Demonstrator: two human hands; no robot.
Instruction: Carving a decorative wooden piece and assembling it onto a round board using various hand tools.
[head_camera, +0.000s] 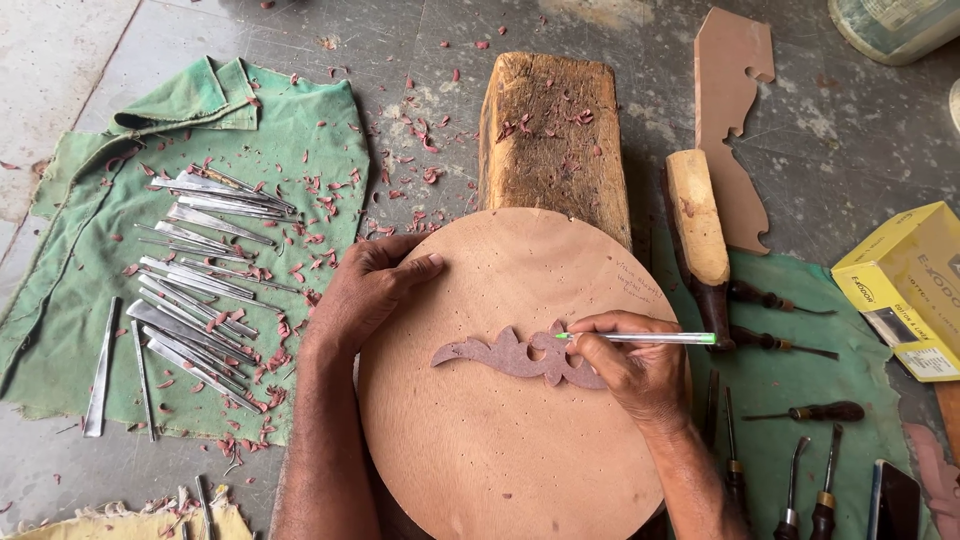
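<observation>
While right fingers (600, 345) pinch green-capped pen (640, 338) on brown scrolled template (510, 357), left fingers (395, 275) spread on round wooden board (500, 440); tracing apparently begun, carving ahead.

The round board (500, 440) is smooth, matt pale wood; the ornate cutout (505, 357) on it is darker matt wood. At 12 o'clock, a rough, weathered wooden block (553, 140). At 9 o'clock, bright metal chisels (195, 270) on matt green cloth (70, 250).
</observation>
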